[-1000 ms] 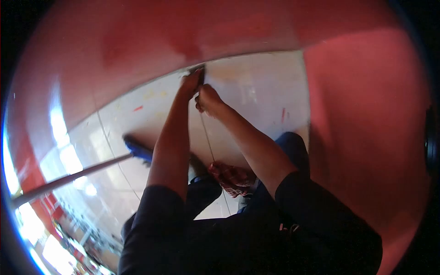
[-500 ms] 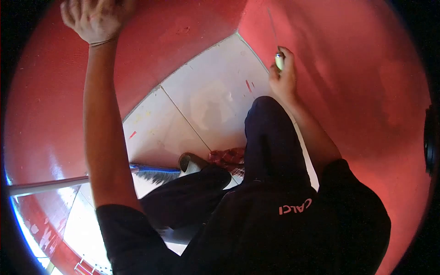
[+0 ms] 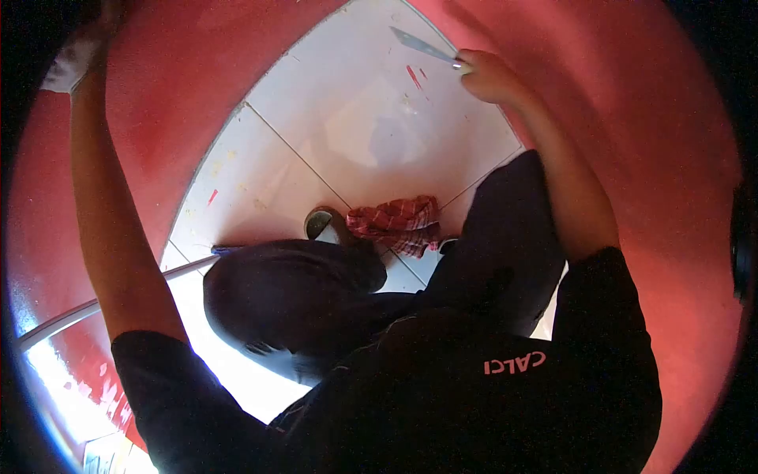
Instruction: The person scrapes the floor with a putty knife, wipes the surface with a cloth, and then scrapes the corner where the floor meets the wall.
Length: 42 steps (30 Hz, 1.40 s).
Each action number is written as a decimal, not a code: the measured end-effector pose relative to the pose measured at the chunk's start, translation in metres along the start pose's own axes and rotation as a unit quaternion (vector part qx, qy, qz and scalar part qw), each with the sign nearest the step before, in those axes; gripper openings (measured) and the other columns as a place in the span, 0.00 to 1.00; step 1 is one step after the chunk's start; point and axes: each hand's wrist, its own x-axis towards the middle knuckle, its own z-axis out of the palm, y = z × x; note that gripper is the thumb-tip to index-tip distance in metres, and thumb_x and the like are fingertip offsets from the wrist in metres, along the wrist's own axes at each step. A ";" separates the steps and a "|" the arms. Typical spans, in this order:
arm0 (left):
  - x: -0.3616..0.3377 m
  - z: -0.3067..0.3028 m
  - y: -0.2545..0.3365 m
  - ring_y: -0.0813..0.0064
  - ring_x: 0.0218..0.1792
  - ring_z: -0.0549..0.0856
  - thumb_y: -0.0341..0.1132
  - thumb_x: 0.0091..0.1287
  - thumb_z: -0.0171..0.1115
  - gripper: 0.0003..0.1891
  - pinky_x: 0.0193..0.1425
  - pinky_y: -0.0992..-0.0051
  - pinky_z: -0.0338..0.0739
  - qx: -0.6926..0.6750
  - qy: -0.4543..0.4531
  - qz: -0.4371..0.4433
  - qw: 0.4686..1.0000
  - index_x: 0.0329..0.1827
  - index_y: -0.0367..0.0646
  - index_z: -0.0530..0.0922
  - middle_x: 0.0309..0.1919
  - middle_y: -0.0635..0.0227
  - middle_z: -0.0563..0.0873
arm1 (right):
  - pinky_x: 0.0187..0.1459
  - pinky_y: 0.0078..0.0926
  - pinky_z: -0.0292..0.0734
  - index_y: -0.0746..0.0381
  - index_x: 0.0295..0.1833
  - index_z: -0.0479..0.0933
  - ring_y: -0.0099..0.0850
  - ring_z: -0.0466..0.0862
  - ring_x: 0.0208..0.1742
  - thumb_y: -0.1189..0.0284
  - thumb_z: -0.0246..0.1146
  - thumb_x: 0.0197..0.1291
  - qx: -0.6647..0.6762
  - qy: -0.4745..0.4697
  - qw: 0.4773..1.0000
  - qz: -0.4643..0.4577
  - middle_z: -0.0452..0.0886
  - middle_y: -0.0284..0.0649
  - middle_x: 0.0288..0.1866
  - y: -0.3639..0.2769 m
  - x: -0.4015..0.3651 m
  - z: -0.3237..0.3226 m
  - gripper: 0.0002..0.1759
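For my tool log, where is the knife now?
In the head view's upper right, the knife is in the right hand, its blade seen against the white tiles near the red marks.

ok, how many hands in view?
2. Left hand: upper left, over the red surface, partly in shadow. Right hand: upper right, gripping the bladed tool. No others show.
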 end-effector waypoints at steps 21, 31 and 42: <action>-0.363 -0.277 0.390 0.58 0.40 0.79 0.43 0.45 0.64 0.26 0.43 0.63 0.73 -0.654 -0.649 0.198 0.335 0.48 0.42 0.75 0.36 0.54 0.80 | 0.37 0.26 0.70 0.68 0.44 0.72 0.27 0.72 0.32 0.68 0.61 0.54 0.101 0.262 0.960 -0.015 0.73 0.41 0.30 -0.017 -0.187 -0.095 0.16; -0.244 -0.218 0.421 0.57 0.35 0.82 0.44 0.48 0.62 0.17 0.42 0.63 0.75 -0.598 -0.673 0.256 0.352 0.36 0.42 0.80 0.32 0.54 0.82 | 0.26 0.17 0.64 0.65 0.45 0.71 0.16 0.66 0.25 0.70 0.59 0.57 0.220 0.228 0.948 -0.024 0.67 0.28 0.25 -0.060 -0.175 -0.103 0.12; -0.110 -0.167 0.367 0.62 0.40 0.79 0.49 0.63 0.44 0.22 0.49 0.63 0.71 -0.686 -0.547 -0.478 -0.039 0.48 0.40 0.72 0.41 0.60 0.80 | 0.27 0.22 0.68 0.63 0.48 0.70 0.21 0.71 0.27 0.68 0.53 0.60 0.298 0.168 0.931 0.127 0.71 0.34 0.27 -0.102 -0.137 -0.107 0.13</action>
